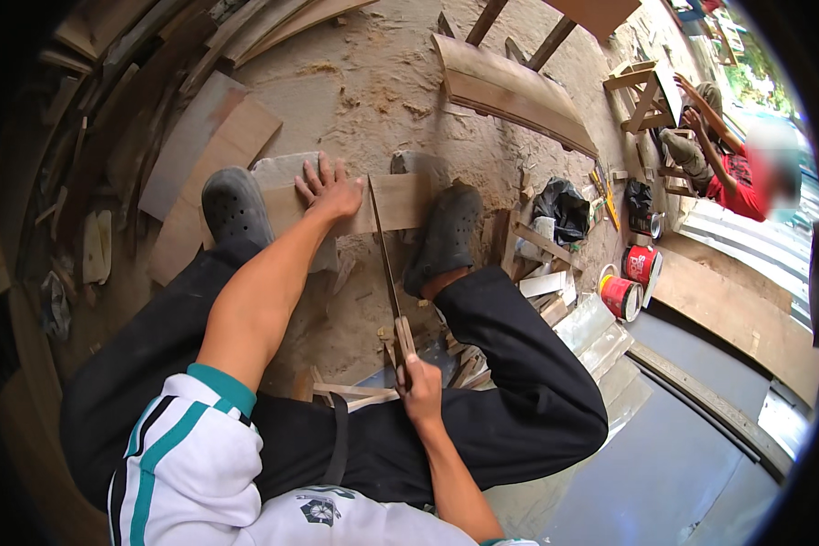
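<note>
A light brown wooden board [403,196] lies crosswise between my feet, each in a dark clog, across grey blocks [282,169]. My left hand [330,189] rests on the board with its fingers spread, pressing it from above. My right hand [419,389], lower down, is closed round the wooden handle [404,338] of a handsaw. The narrow saw blade [384,250] runs away from me, and its far end meets the board just right of my left hand. The blade's teeth are too fine to make out.
Stacked planks [146,118] line the left side. A curved wooden panel [519,91] stands ahead. To the right are wood scraps, a black plastic bag [561,209], red paint cans [621,297] and grey sheets [655,455]. Another person in a red shirt [739,185] sits at the far right.
</note>
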The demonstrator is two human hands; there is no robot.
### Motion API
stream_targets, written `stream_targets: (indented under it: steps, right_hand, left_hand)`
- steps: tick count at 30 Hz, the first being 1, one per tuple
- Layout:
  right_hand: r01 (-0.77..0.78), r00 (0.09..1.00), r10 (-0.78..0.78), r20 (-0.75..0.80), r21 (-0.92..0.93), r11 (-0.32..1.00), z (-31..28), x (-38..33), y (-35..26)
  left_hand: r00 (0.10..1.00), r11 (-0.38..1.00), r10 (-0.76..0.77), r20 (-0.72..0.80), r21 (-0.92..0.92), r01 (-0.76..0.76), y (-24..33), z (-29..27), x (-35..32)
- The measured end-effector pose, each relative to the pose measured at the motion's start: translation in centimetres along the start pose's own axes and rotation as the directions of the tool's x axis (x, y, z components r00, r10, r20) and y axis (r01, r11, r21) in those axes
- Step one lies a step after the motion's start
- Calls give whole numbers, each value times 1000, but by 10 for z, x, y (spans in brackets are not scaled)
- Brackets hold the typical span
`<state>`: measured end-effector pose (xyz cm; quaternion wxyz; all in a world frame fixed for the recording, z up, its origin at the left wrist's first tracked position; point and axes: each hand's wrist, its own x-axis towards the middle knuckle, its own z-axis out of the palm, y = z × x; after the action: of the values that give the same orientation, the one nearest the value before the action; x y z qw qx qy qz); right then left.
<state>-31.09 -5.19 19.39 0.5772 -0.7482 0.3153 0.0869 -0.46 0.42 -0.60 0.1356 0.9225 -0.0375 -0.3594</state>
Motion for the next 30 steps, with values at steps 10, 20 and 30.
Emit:
stream_targets:
  steps: [10,20,30]
  right_hand:
    - [-216,976,209,56,160,963,5,18,7]
    - [129,990,-136,-46,-139,982,24,79,9]
    - [-125,992,128,-12,152,980,22,97,5]
  left_hand:
    - [1000,1000,11,-15,-11,-11,-7,1,4]
    - [1000,1000,1,-4,-7,-1,5,6,0]
    - [999,1000,31,26,0,-31,13,2,-9]
